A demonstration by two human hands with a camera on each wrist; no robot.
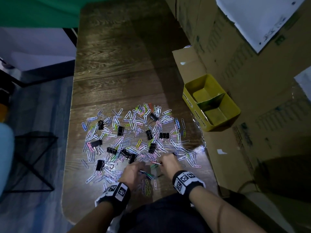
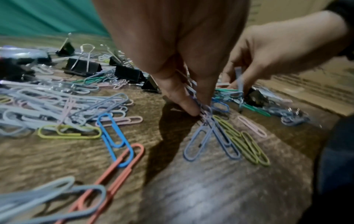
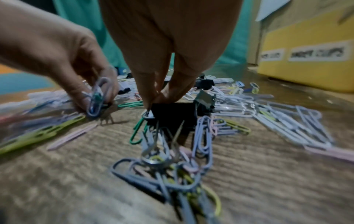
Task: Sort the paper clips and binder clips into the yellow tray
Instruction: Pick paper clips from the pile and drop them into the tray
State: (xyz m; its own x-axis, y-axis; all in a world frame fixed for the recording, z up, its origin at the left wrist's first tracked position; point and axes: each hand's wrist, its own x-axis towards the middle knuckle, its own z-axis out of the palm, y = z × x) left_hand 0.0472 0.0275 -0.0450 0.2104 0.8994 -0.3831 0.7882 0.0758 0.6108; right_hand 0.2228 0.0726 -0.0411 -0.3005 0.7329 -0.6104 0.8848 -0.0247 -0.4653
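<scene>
Pastel paper clips [image 1: 134, 125] and black binder clips [image 1: 96, 142] lie scattered over the wooden table [image 1: 117, 64]. My left hand [image 1: 143, 172] pinches a small bunch of paper clips [image 2: 203, 115] just above the table near its front edge. Close on its right, my right hand [image 1: 161, 163] pinches the top of a black binder clip [image 3: 172, 115], and several paper clips [image 3: 203, 136] hang tangled on its wire handles. The yellow tray [image 1: 193, 106] stands at the table's right edge, further back, with two compartments that look bare and labels on its wall [image 3: 306, 72].
Stacked cardboard boxes [image 1: 252, 81] wall off the right side behind and beside the tray. The table's left edge drops to the floor, where a black wire stand [image 1: 33, 157] sits. Bare wood stretches beyond the pile toward the back.
</scene>
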